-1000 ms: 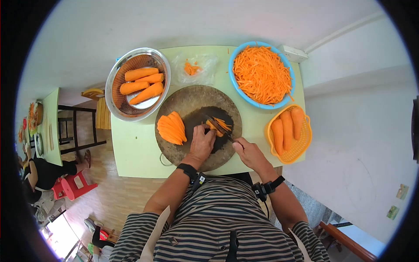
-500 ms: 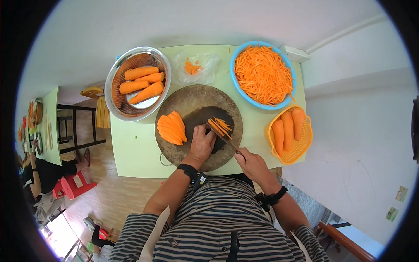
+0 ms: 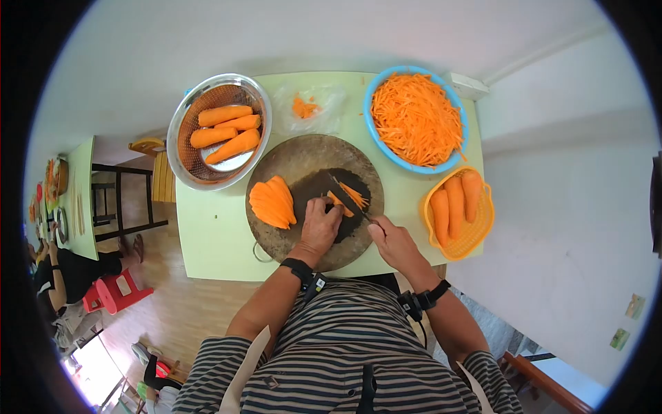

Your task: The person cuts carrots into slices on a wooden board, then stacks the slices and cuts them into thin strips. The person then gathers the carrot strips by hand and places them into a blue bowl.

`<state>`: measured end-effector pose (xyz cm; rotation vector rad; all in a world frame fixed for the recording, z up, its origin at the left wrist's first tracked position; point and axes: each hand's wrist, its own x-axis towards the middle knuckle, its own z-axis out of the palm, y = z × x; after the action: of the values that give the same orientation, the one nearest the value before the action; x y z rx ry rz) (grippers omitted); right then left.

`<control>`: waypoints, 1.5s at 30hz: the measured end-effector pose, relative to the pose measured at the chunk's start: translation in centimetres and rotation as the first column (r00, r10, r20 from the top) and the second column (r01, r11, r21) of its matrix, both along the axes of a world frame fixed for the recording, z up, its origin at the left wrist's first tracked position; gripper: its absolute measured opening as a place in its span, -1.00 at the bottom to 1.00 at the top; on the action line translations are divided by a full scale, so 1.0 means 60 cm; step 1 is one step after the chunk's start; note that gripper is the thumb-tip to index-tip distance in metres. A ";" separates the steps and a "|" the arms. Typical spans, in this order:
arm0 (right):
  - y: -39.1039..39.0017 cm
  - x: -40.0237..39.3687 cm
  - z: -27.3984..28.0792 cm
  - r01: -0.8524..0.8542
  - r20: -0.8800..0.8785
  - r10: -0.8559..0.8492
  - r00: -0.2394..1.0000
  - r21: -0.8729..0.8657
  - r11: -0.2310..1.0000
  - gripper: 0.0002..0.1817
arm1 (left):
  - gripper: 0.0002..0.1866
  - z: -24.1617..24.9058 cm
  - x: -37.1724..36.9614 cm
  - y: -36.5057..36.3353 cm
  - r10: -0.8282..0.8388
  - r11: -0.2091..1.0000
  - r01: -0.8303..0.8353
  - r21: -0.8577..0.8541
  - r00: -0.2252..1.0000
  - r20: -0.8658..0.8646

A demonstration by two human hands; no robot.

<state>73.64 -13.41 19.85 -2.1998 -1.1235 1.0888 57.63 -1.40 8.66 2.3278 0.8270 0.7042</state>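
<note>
A round wooden chopping board [image 3: 314,255] lies before me. My right hand [image 3: 394,243] is closed round the handle of a knife [image 3: 353,198], its blade pointing up and left over the board. Just left of the blade, my left hand [image 3: 321,224] presses bent fingertips on orange carrot slices [image 3: 339,204]. Thin carrot strips [image 3: 356,194] lie on the blade's far right side. A fanned stack of carrot slices [image 3: 272,202] rests on the board's left part.
Around the board stand a metal bowl [image 3: 176,164] of whole carrots, a plastic bag [image 3: 329,110] with carrot bits, a blue basin [image 3: 370,127] of shredded carrot and a yellow basket [image 3: 476,241] of carrots. Another person [image 3: 76,276] sits far left.
My right hand and the knife have shifted slightly left and up. The blade has moved off my left fingertips, and more of the slices beneath them shows.
</note>
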 end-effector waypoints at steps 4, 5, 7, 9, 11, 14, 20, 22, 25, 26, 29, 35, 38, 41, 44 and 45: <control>-0.031 -0.010 0.008 -0.097 0.069 0.099 0.993 -0.037 0.995 -0.62 | -0.75 0.005 0.000 -0.002 0.012 0.999 -0.012 -0.031 1.000 -0.011; -0.036 -0.012 0.009 -0.129 0.093 0.135 0.986 -0.069 0.989 -0.61 | -0.75 0.005 -0.002 -0.003 0.010 0.999 -0.012 -0.046 0.999 -0.045; -0.042 -0.013 0.013 -0.131 0.088 0.138 0.987 -0.078 0.988 -0.62 | -0.75 0.003 -0.003 -0.001 0.007 0.999 -0.008 -0.040 1.000 -0.023; -0.040 -0.014 0.016 -0.130 0.083 0.137 0.987 -0.083 0.988 -0.62 | -0.75 0.003 -0.003 0.000 0.001 1.000 -0.001 -0.031 1.000 -0.001; -0.035 -0.018 0.017 -0.148 0.127 0.161 0.979 -0.107 0.983 -0.62 | -0.76 0.005 -0.002 -0.001 0.005 0.999 -0.006 -0.047 1.000 -0.027; -0.018 -0.012 -0.007 -0.164 0.163 0.176 0.971 -0.081 0.983 -0.63 | -0.77 0.007 -0.003 -0.001 0.001 1.000 -0.001 -0.019 0.999 -0.048; -0.011 0.002 -0.015 -0.065 0.033 0.067 0.997 -0.050 0.997 -0.63 | -0.78 0.004 0.001 0.001 -0.003 1.000 0.002 0.023 1.000 0.021; -0.014 -0.003 -0.002 -0.055 0.038 0.056 0.998 -0.038 0.998 -0.62 | -0.79 0.003 0.001 0.000 0.006 1.000 -0.006 0.015 1.000 0.025; -0.028 -0.008 0.008 -0.056 0.047 0.057 0.997 -0.030 0.998 -0.62 | -0.80 -0.002 0.000 -0.002 0.012 1.000 -0.012 0.001 1.000 0.023; -0.033 -0.010 0.009 -0.069 0.049 0.070 0.996 -0.031 0.997 -0.62 | -0.80 -0.004 0.000 -0.002 0.012 1.000 -0.012 -0.001 1.000 0.016; -0.048 -0.015 0.006 -0.100 0.075 0.103 0.992 -0.036 0.994 -0.62 | -0.80 0.002 -0.002 0.000 0.004 1.000 -0.004 -0.026 1.000 -0.003; -0.045 -0.024 0.004 -0.125 0.124 0.131 0.984 -0.056 0.991 -0.63 | -0.76 0.003 -0.003 0.002 -0.004 1.000 0.004 -0.018 1.000 0.021; -0.016 -0.023 0.009 -0.153 0.133 0.180 0.975 -0.191 0.969 -0.65 | -0.74 0.004 -0.003 -0.001 0.010 1.000 -0.010 0.006 1.000 -0.008; 0.006 -0.025 -0.003 -0.150 0.143 0.172 0.975 -0.155 0.976 -0.65 | -0.73 0.001 -0.003 -0.001 0.010 1.000 -0.010 -0.011 0.999 -0.046; -0.002 -0.002 -0.029 -0.020 -0.009 0.020 1.000 -0.028 0.999 -0.64 | -0.75 -0.005 0.001 0.001 0.000 1.000 -0.001 0.029 0.999 0.041; -0.002 0.000 -0.022 -0.021 -0.007 0.021 1.000 -0.026 0.999 -0.64 | -0.75 -0.004 0.003 0.002 0.001 1.000 -0.002 0.030 0.999 0.043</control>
<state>73.61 -13.53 18.54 -2.2072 -1.1386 1.1251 57.79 -1.27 8.40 2.3309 0.8045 0.7699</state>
